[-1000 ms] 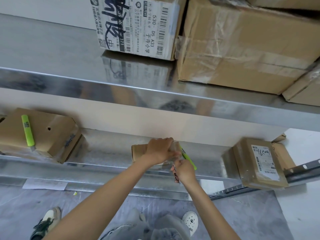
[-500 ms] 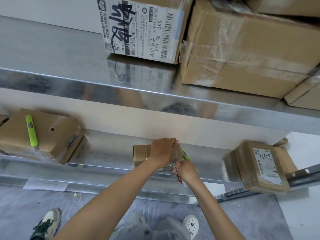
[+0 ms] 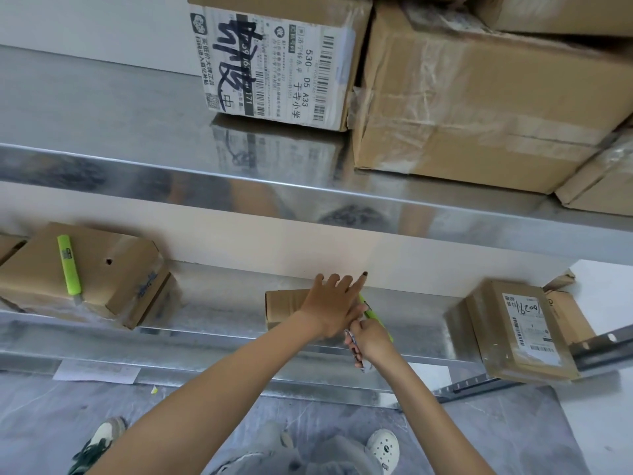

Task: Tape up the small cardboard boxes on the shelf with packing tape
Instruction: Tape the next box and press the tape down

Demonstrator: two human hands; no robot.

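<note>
A small brown cardboard box (image 3: pixel 286 305) lies on the lower metal shelf (image 3: pixel 219 306), in the middle. My left hand (image 3: pixel 334 303) rests flat on the box's right part with its fingers spread. Just to its right, my right hand (image 3: pixel 371 341) is closed around a green utility knife (image 3: pixel 375 317), whose body sticks out past the box's right end. The right half of the box is hidden under my hands. I cannot make out any tape roll.
A larger box (image 3: pixel 113 269) with a second green knife (image 3: pixel 70 265) on top sits at the shelf's left. A labelled parcel (image 3: pixel 520 330) stands at the right. Big boxes (image 3: pixel 479 97) fill the upper shelf (image 3: pixel 239 186). A paper sheet (image 3: pixel 97 370) lies on the floor.
My left hand has gone from gripping the small box to lying flat on it with fingers spread. My right hand with the knife has stayed at the box's right end.
</note>
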